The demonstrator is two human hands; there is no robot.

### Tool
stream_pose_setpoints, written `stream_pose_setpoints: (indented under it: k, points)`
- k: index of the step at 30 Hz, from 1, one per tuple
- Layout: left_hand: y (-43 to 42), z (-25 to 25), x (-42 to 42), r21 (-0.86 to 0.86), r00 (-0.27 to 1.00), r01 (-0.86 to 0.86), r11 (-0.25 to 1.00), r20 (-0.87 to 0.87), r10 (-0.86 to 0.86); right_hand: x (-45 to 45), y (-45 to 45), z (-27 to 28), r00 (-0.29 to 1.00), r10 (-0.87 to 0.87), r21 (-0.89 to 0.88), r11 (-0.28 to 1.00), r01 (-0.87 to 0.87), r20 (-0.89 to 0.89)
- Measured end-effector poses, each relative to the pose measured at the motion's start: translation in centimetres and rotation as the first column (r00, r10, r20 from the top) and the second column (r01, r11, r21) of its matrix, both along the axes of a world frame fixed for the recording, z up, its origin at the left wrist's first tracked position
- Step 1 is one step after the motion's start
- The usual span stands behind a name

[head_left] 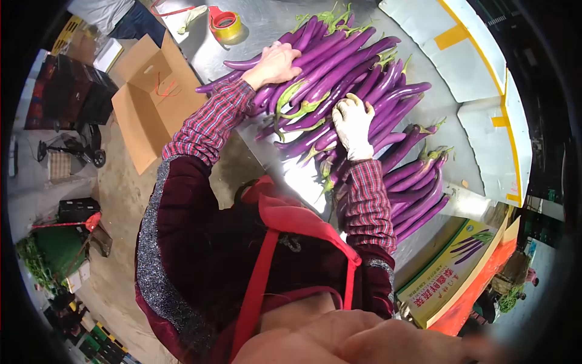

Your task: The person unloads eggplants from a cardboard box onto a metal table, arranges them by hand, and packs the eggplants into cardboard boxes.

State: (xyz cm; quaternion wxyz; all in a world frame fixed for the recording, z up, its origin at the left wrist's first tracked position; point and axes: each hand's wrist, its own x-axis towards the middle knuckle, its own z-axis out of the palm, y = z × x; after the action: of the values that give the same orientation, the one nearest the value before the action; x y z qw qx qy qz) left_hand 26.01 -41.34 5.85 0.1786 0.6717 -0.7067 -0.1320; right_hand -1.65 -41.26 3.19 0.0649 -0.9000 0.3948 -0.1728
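Long purple eggplants (339,79) with green stem ends lie in a wide heap on a metal table (267,24). My left hand (276,65), bare, rests on the heap's left side with its fingers curled over an eggplant. In a white glove, my right hand (353,124) bends its fingers around an eggplant near the middle of the heap. The undersides of both hands are hidden. A smaller bunch of eggplants (418,188) lies to the right of my right forearm.
A tape dispenser (224,25) with yellow tape sits at the table's far left. An open cardboard box (145,97) stands left of the table, and a printed carton (445,273) is at the lower right. White panels (479,67) with yellow tape border the far right.
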Motion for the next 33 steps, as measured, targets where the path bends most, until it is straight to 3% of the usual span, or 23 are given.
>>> stream_pose_setpoints:
  k: [2, 6, 8, 13, 14, 16, 17, 19, 20, 22, 24, 25, 27, 31, 33]
  points:
    - [1.6, 1.5, -2.2, 0.05, 0.999, 0.038, 0.998, -0.021, -0.037, -0.4, 0.4, -0.4, 1.0, 0.005, 0.007, 1.0, -0.005, -0.007]
    - [6.2, 1.7, -8.0, 0.015, 0.996, -0.064, 0.998, -0.057, 0.065, -0.1, -0.6, -1.1, 0.999, 0.003, -0.006, 1.0, -0.003, 0.037]
    - [7.9, 1.6, -9.4, 0.02, 0.991, -0.008, 1.0, 0.136, 0.005, 0.5, -0.8, -2.3, 0.984, -0.063, 0.001, 0.998, 0.064, 0.165]
    - [8.1, 0.2, -8.8, -0.095, 0.988, 0.135, 0.986, 0.092, -0.126, 0.6, -1.2, -2.9, 0.978, -0.081, 0.009, 0.997, 0.081, 0.19]
    - [7.8, 0.0, -8.4, -0.113, 0.972, 0.207, 0.972, -0.093, -0.218, 0.4, -1.4, -2.8, 0.989, -0.076, 0.054, 0.996, 0.07, 0.125]
    - [7.3, 0.8, -6.6, -0.195, 0.818, 0.322, 0.926, -0.435, -0.376, 1.1, -2.3, -1.0, 0.999, -0.05, 0.142, 0.989, 0.05, 0.0]
    - [7.2, 1.3, -5.4, -0.192, 0.817, 0.318, 0.929, -0.442, -0.371, 1.6, -3.2, 0.3, 0.999, -0.047, 0.147, 0.988, 0.047, -0.006]
    - [7.6, 3.4, -3.1, -0.116, 0.729, 0.415, 0.902, -0.551, -0.406, 2.6, -4.2, 3.8, 0.996, -0.064, 0.493, 0.866, 0.088, -0.065]
    - [7.8, 4.2, -2.1, -0.08, 0.678, 0.468, 0.88, -0.606, -0.415, 4.0, -4.7, 5.0, 0.995, -0.068, 0.51, 0.855, 0.096, -0.074]
    - [6.5, 4.6, 1.7, -0.065, 0.686, 0.258, 0.964, -0.691, -0.23, 7.6, -6.8, 5.9, 0.997, -0.015, 0.24, 0.97, 0.032, -0.075]
    - [3.4, 3.2, 5.6, 0.013, 0.551, 0.042, 0.999, -0.834, -0.012, 11.0, -8.8, 4.9, 0.99, 0.082, 0.063, 0.995, -0.075, -0.119]
    - [2.0, 2.4, 7.6, 0.012, 0.545, 0.05, 0.999, -0.838, -0.018, 12.8, -9.8, 3.6, 0.989, 0.073, 0.062, 0.996, -0.066, -0.126]
    - [-0.3, 0.5, 10.4, 0.118, 0.661, -0.186, 0.975, -0.719, 0.213, 15.2, -11.1, -0.3, 0.967, 0.077, -0.098, 0.99, -0.104, -0.242]
    - [-3.1, -3.8, 10.5, 0.264, 0.727, -0.05, 0.963, -0.652, 0.216, 16.2, -10.1, -2.0, 0.976, 0.039, -0.202, 0.976, -0.084, -0.215]
    - [-3.9, -7.0, 9.3, 0.17, 0.789, -0.076, 0.983, -0.593, 0.163, 16.0, -9.4, -0.9, 0.966, 0.025, -0.152, 0.986, -0.066, -0.259]
